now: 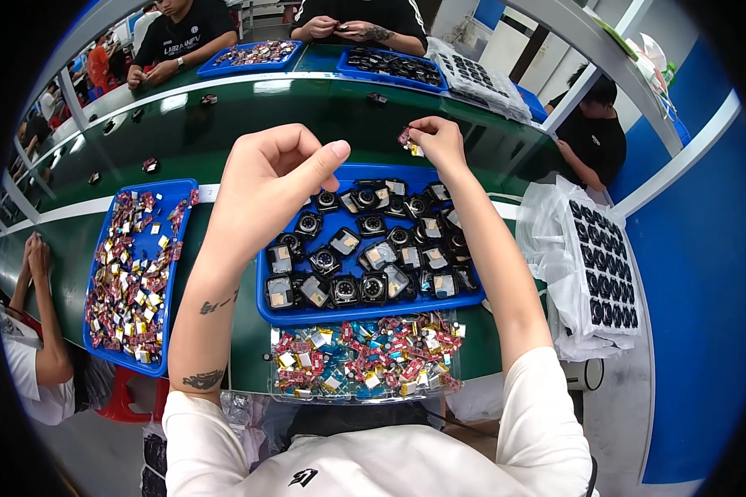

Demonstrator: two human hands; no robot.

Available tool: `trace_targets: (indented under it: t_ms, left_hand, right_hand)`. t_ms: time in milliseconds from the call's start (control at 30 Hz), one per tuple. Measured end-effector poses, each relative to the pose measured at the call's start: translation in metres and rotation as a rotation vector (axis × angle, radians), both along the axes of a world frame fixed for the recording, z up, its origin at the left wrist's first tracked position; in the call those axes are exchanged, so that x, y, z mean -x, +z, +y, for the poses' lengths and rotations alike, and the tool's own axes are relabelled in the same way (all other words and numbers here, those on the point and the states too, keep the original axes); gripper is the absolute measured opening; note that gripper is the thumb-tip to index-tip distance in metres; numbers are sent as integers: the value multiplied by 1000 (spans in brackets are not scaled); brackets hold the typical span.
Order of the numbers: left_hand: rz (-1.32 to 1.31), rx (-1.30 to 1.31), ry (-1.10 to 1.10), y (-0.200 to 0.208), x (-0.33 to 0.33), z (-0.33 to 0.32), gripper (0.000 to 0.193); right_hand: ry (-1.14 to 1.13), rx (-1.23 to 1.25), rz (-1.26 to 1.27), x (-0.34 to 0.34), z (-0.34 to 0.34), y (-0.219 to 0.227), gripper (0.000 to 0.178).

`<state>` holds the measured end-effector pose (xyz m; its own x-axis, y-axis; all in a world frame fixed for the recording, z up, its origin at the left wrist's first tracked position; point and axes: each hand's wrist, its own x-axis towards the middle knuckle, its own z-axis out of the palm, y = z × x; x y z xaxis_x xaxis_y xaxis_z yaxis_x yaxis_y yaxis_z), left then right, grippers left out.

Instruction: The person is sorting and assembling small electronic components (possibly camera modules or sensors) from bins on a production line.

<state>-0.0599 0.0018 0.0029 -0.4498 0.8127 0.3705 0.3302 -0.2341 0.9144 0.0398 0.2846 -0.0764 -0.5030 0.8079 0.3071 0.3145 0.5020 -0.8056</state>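
Observation:
My right hand is stretched over the green conveyor belt. Its fingers pinch a small red circuit board with white and yellow parts. My left hand hovers over the far left corner of a blue tray, fingers curled and thumb closed toward them. Whatever it may hold is hidden. In that tray lie many black watch cases, some with a grey block showing, others with a round sensor face up. Directly in front of me, a clear plastic tray is heaped with red boards and small batteries.
At my left stands another blue tray of boards and batteries. To the right, a white-wrapped stack of trays holds black parts. A few loose units lie on the belt. Across it, people work by two blue trays.

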Motion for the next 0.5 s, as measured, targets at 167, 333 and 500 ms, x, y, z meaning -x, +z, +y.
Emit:
trace_targets:
  t_ms: [167,333,500]
  left_hand:
    - [75,6,-42,-1,0,-1,25]
    - [117,-11,-56,0,0,4,29]
    - [157,14,-36,-4,-1,1,37]
  right_hand:
    - [-102,81,-475,5,65,-41,18]
    - [-79,-127,-538,-11,64,-38,23]
    - [311,-297,-133,-25,-48,18,20]
